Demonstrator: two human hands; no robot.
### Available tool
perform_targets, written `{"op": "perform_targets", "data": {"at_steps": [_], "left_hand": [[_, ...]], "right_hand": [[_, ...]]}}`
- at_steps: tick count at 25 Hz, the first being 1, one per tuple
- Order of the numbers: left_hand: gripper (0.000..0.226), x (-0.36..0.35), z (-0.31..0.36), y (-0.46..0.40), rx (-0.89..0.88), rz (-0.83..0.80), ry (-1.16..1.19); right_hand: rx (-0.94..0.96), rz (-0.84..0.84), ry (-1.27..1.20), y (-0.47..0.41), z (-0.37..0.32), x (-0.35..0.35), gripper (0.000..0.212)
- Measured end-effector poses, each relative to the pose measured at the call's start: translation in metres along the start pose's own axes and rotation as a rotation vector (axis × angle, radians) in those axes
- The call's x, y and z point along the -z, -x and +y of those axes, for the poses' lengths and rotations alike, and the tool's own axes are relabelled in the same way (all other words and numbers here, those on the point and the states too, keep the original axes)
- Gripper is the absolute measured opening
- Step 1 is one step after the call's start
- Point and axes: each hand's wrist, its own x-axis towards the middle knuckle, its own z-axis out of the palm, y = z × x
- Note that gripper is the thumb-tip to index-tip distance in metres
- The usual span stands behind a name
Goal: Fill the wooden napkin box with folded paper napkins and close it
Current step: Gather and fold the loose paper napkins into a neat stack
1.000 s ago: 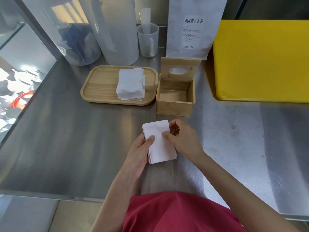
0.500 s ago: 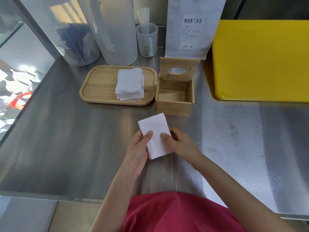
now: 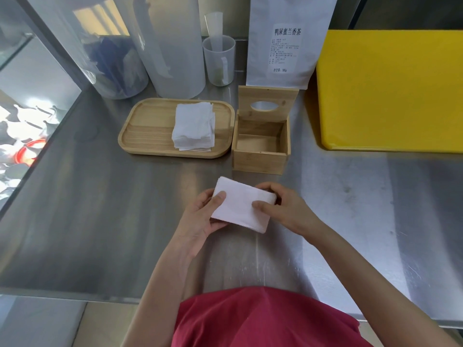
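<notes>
A folded stack of white paper napkins [image 3: 240, 205] is held above the steel counter between both hands. My left hand [image 3: 200, 216] grips its left end with the thumb on top. My right hand [image 3: 285, 209] grips its right end. Just beyond them stands the wooden napkin box [image 3: 260, 159], empty inside, with its lid [image 3: 268, 103] upright at the back and an oval hole in it. To the box's left a wooden tray [image 3: 147, 128] carries another stack of napkins [image 3: 194, 126].
A yellow board [image 3: 390, 91] lies at the right. Behind the box stands a white tea bag pouch [image 3: 288, 41]. Clear plastic containers [image 3: 172, 46] and a measuring cup [image 3: 219, 61] line the back. The counter's front edge runs near my red shirt.
The napkin stack has been turned from pointing away from me to lying crosswise, and both hands have shifted to grip its ends.
</notes>
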Motion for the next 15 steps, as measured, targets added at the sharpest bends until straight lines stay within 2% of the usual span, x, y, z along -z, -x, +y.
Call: {"op": "perform_targets", "data": {"at_steps": [5,10,15], "left_hand": [[0.014,-0.006,-0.001,-0.001,-0.003,-0.019,-0.083],[0.015,-0.011,0.0,0.0,-0.023,-0.03,-0.029],[0.013,-0.012,0.001,0.002,-0.011,-0.042,-0.06]], "right_hand": [[-0.002,0.058,-0.096,-0.001,-0.004,0.006,0.023],[-0.092,0.068,-0.313,0.004,0.001,-0.002,0.01],[-0.081,0.102,-0.318,0.004,0.003,-0.005,0.01]]}}
